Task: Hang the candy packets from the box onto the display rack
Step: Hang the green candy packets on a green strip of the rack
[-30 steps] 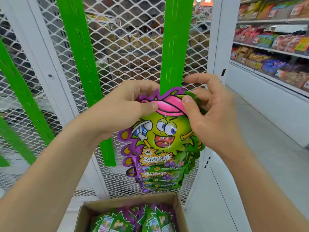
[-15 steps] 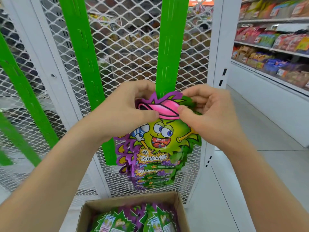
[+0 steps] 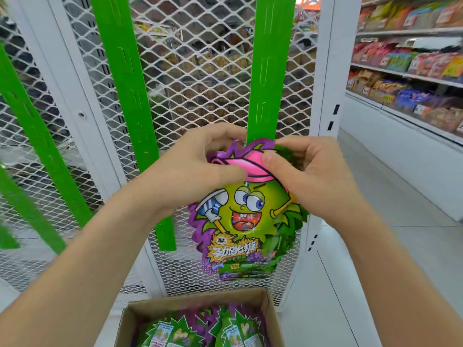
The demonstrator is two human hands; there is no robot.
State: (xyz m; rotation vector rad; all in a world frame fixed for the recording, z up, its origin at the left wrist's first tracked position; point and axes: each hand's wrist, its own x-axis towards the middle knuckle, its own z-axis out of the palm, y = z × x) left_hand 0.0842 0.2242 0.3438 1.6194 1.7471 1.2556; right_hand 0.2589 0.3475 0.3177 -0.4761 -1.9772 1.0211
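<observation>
Both hands meet in the middle of the frame on one candy packet (image 3: 246, 216), a spiky green-and-purple bag printed with a grinning cartoon face under a pink cap. The left hand (image 3: 190, 171) pinches the packet's top left corner. Its thumb lies flat across the front, over the brim of the pink cap, and its fingers curl round behind the top edge. The right hand (image 3: 313, 179) grips the top right in much the same way, with the thumb pressed on the crown of the cap and the curled fingers tucked behind the bag. The two thumb tips sit close together, with only a strip of pink between them.

The packet's top lies right against the lower part of a green strip (image 3: 265, 71), which runs down from the top of the frame in front of the white mesh rack (image 3: 200, 78). I cannot tell whether the packet is hooked on, because the hands cover that spot. Behind and just below it, the bottom edges of other hanging bags (image 3: 246, 272) of the same kind fan out, overlapping. A second green strip (image 3: 130, 96) slants down left of centre.

At the bottom of the frame stands an open cardboard box (image 3: 198, 300) with spare packets (image 3: 235, 331) lying inside. At upper right, shop shelves (image 3: 411, 68) carry rows of bright snack bags above a pale floor (image 3: 375, 271).
</observation>
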